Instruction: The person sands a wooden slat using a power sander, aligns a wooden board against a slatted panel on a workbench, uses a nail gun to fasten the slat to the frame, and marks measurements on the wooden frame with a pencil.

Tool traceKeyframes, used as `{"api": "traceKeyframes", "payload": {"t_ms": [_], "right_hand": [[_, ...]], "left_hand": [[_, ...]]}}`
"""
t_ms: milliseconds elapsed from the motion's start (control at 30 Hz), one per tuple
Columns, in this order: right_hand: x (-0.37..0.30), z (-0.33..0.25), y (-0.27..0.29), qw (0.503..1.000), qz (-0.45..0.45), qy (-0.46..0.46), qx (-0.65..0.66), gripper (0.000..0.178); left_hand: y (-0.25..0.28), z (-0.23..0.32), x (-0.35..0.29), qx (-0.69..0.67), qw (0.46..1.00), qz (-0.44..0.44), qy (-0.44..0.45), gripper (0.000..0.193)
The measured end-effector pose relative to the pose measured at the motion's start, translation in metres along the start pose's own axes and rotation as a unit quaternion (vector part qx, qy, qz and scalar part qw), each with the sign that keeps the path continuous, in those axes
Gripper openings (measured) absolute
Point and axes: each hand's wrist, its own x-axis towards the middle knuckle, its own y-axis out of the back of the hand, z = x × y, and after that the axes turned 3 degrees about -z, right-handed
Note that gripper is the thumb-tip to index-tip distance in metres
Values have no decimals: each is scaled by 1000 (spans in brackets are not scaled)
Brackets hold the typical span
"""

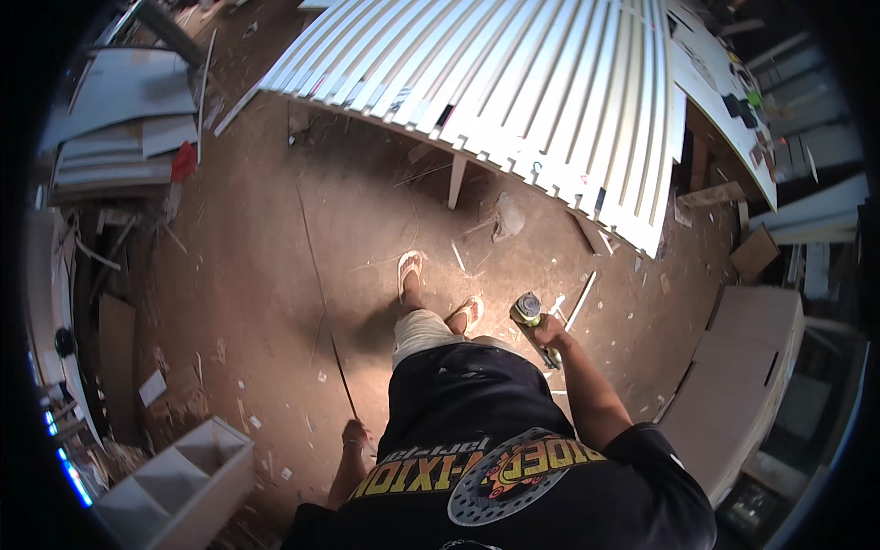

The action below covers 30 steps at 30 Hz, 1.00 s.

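Note:
My right hand (550, 332) is wrapped round the handle of a yellow-green and black nail gun (526, 310). Its round dark head points away from me, above the floor just right of my feet. Low on the left, my left hand (356, 433) hangs beside my body with its fingers curled. A long, thin dark line (337, 357), like a cord or narrow strip, runs from that hand forward across the floor. Whether the hand grips it, I cannot make out.
Ahead stands a table bearing many parallel white strips (513, 92). White panels (128, 101) are stacked at the far left. An open compartmented box (174, 486) sits at the near left, large brown cartons (724, 367) at the right. Scraps and a thin white strip (581, 301) litter the floor.

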Motion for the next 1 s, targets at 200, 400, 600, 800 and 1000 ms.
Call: {"api": "traceKeyframes", "payload": {"t_ms": [200,400,600,800,1000], "right_hand": [[-4,102,-47,980,172,-9,103,30],[-12,152,-90,934,183,-165,257,21],[-32,131,-112,865,244,-235,371,26],[-57,128,-119,884,287,-187,317,38],[-102,48,-66,804,404,-283,331,27]], "left_hand": [[71,29,92,-135,987,-81,16,27],[258,263,157,-44,964,198,-175,59],[346,564,74,-102,849,115,-505,32],[321,721,67,74,664,103,-736,42],[278,782,65,143,598,52,-787,58]]}}
